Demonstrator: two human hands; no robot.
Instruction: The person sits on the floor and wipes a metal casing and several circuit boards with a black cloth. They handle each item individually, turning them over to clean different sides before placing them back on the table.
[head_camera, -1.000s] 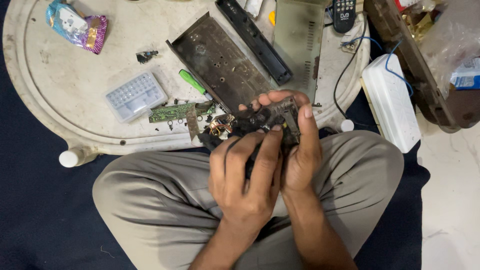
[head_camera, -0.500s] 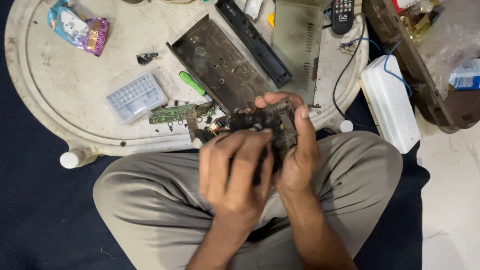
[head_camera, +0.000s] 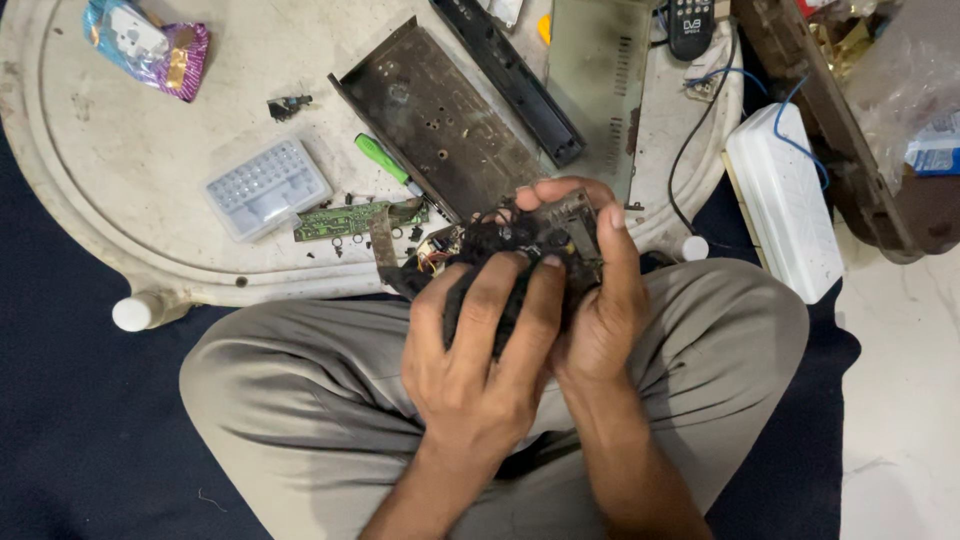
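Observation:
I sit cross-legged with both hands over my lap. My right hand (head_camera: 600, 300) grips a dusty circuit board (head_camera: 545, 232) with wires and dark components, fingers curled over its far edge. My left hand (head_camera: 480, 350) presses a dark cloth or brush against the board's near side; I cannot tell which. A ribbon cable (head_camera: 383, 240) leads from the board to a small green circuit board (head_camera: 350, 218) on the round white tray table (head_camera: 120, 220).
On the table lie an open metal chassis (head_camera: 440, 125), a black front panel (head_camera: 510, 75), a grey metal cover (head_camera: 598, 80), a green-handled screwdriver (head_camera: 385, 162), a clear bit case (head_camera: 265, 188) and a colourful packet (head_camera: 150, 45). A white box (head_camera: 785, 200) and remote (head_camera: 692, 25) sit at right.
My left hand has shifted left and back across the board in a rubbing motion. My right hand keeps its grip on the board.

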